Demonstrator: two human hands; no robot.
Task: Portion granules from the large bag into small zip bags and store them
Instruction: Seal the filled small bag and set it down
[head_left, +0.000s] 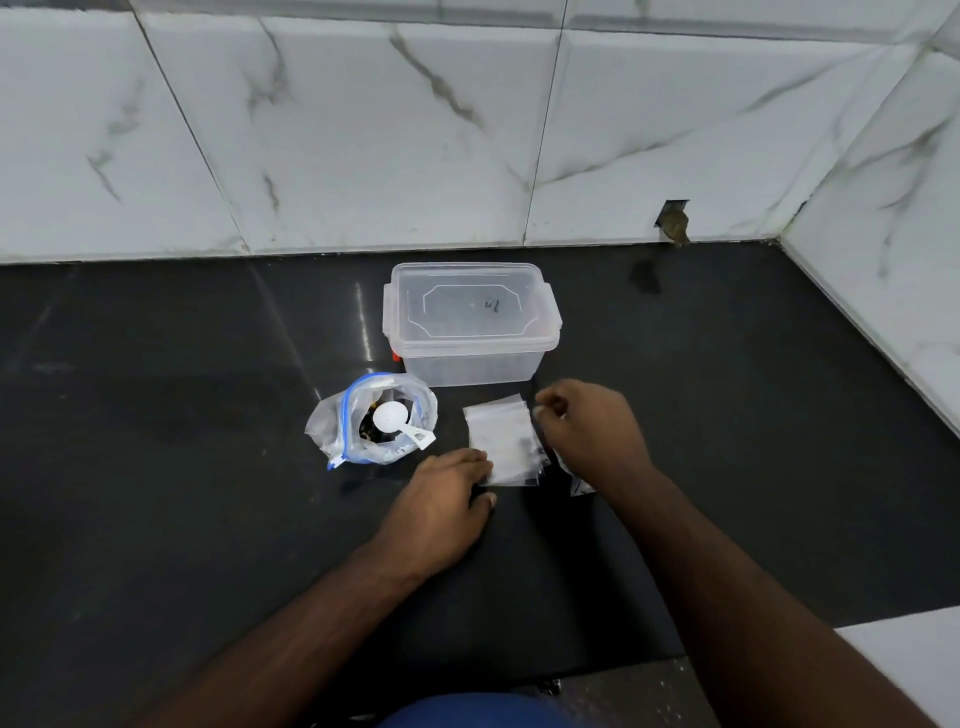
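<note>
Lidded clear storage box (471, 325) waits at back for storing. Large zip bag (371, 418) stands open w/ white scoop (397, 421) inside (handy). Left hand (441, 499) fingers flat, pinning small zip bags (501, 441); right hand (592, 431) fingertips pinching one's edge, prob. to separate it.

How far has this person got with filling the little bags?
Barely started, it seems. Done: the large clear zip bag with the blue seal stands open, a white plastic scoop resting in it. In hand: the left hand presses the stack of small clear zip bags while the right hand picks at its edge. Left: scooping, sealing, and storing in the clear lidded plastic box, whose lid is on.
</note>
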